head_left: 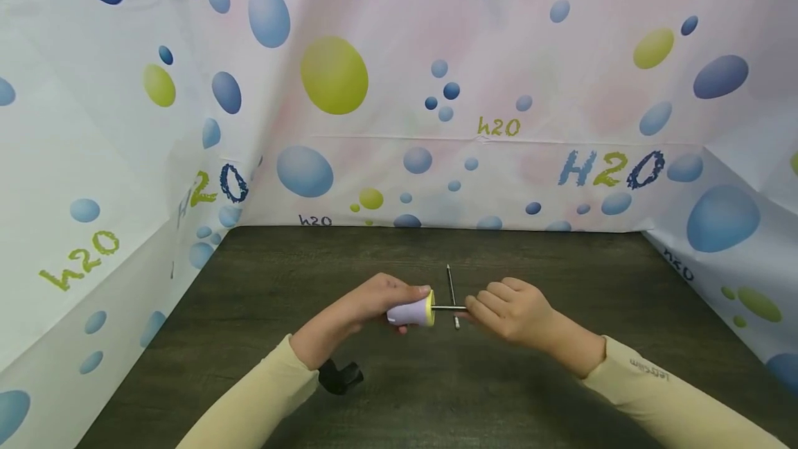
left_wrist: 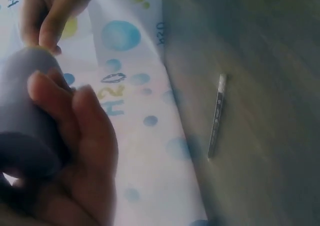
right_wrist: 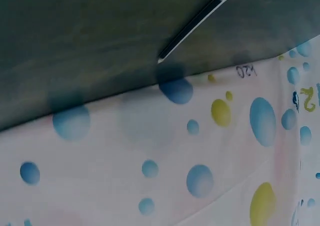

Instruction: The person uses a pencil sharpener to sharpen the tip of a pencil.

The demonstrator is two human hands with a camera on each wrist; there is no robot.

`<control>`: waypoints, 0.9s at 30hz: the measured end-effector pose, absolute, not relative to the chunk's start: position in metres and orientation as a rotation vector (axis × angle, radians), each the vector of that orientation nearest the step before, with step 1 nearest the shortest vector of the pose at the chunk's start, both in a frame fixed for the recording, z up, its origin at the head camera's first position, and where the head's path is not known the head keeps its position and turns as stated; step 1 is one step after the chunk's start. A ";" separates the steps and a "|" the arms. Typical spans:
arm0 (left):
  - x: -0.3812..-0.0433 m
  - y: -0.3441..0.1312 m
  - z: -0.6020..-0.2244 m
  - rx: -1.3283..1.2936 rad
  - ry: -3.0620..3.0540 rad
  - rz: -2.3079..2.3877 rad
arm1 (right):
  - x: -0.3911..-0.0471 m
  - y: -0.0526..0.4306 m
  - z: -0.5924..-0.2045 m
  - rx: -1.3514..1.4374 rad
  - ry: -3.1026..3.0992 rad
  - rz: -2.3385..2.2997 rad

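My left hand (head_left: 382, 296) grips a lilac cylinder with a yellow rim, which looks like a pencil sharpener (head_left: 408, 313). The thumb lies along its top. From the yellow end a thin dark pencil (head_left: 444, 307) runs level to my right hand (head_left: 514, 312), whose curled fingers pinch its other end. Where the pencil meets the sharpener, its tip is hidden. A second pencil (head_left: 451, 284) with a white eraser end lies on the table behind the held one. In the left wrist view the sharpener (left_wrist: 27, 81) fills the left side. The right wrist view shows no hand, just the lying pencil (right_wrist: 192, 26).
The dark wood-grain table (head_left: 280, 276) ends at a white backdrop (head_left: 386, 123) with blue and green dots, at the back and both sides. A black wrist-camera mount (head_left: 339, 376) hangs below the left wrist.
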State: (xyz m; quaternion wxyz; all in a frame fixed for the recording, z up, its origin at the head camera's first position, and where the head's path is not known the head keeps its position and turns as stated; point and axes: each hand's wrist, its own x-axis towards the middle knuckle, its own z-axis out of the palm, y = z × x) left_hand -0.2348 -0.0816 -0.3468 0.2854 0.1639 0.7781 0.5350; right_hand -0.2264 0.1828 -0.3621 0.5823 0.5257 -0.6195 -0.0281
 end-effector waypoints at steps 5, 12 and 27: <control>-0.231 -0.078 -0.352 0.612 2.371 1.369 | -0.215 0.181 -0.362 1.246 -1.906 0.268; -0.226 -0.073 -0.363 1.516 3.022 1.059 | -0.220 0.190 -0.343 0.852 -2.960 1.774; -0.240 -0.080 -0.346 0.454 2.127 1.497 | -0.232 0.185 -0.357 1.128 -1.565 -0.020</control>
